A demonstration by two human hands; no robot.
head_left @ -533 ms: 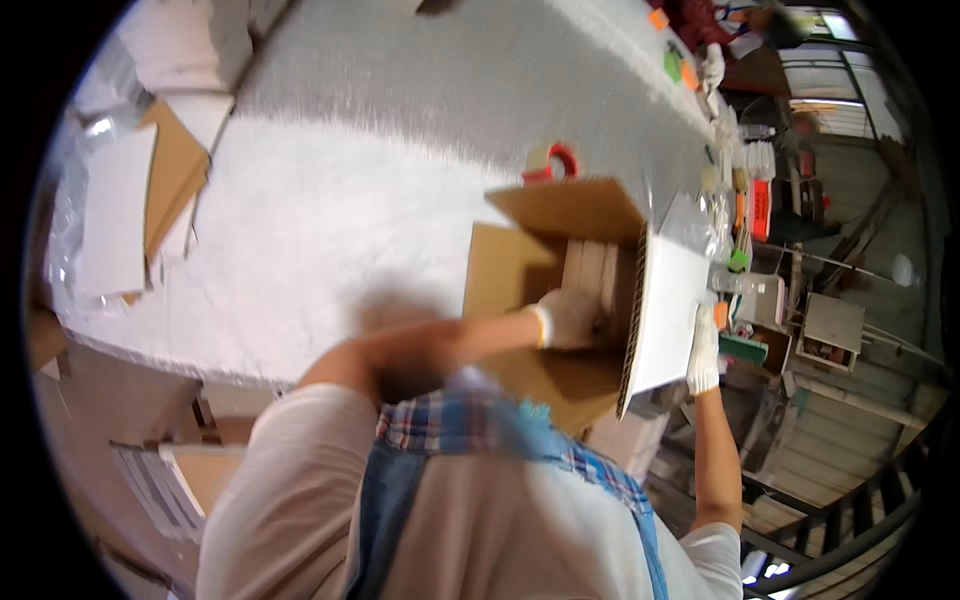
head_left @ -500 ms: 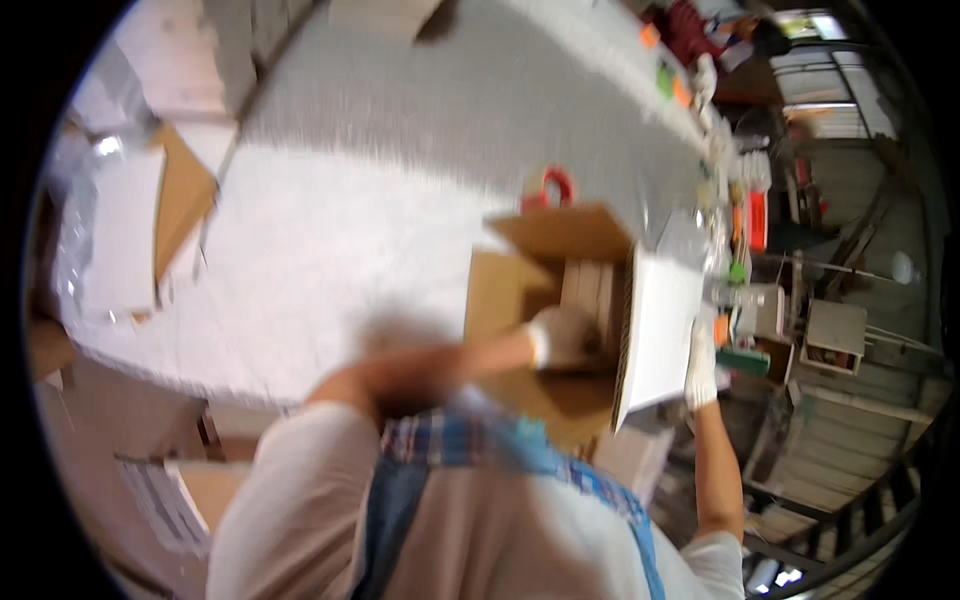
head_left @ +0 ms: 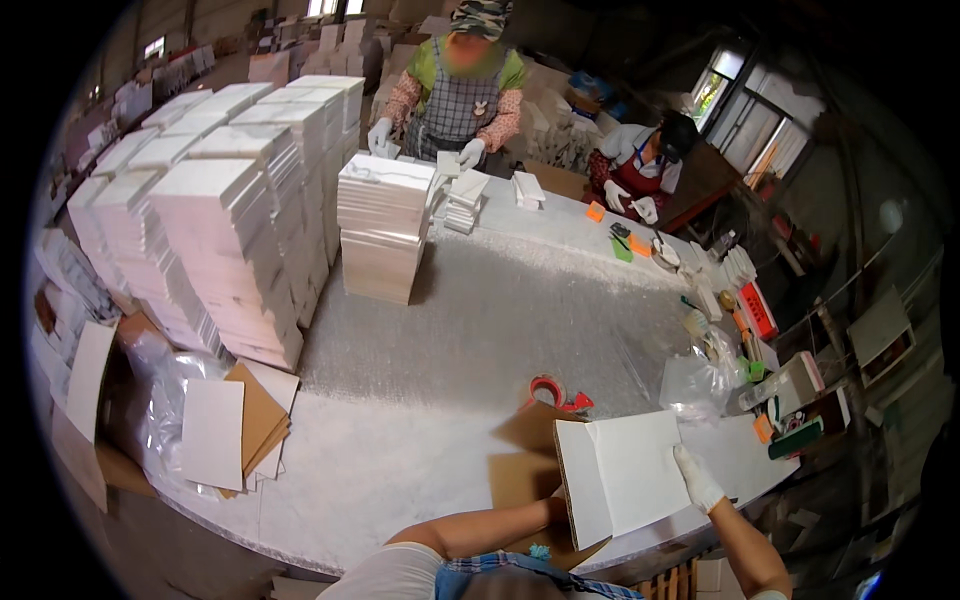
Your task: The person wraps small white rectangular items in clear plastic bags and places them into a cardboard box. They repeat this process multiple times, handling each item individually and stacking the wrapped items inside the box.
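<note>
A brown cardboard box [head_left: 522, 468] stands at the near table edge, right in front of me. Its big flap, white on the inside [head_left: 632, 468], is raised and tilted over the opening. My right hand [head_left: 697, 479], in a white glove, grips that flap at its right edge. My bare left forearm [head_left: 470, 527] reaches from the lower edge toward the box, and the hand itself is hidden behind the flap. What lies inside the box cannot be seen.
A red tape dispenser [head_left: 548, 390] lies just beyond the box. Tall stacks of white boxes [head_left: 235, 230] fill the left, with a lower stack [head_left: 383, 225] mid-table. Flat cardboard sheets [head_left: 235, 430] lie near left. Two other people [head_left: 455, 80] work across the table; small items crowd the right edge [head_left: 740, 330].
My head has lifted, so the far side of the table now shows. The white flap has swung up over the box opening and hides my left hand, which rested inside before.
</note>
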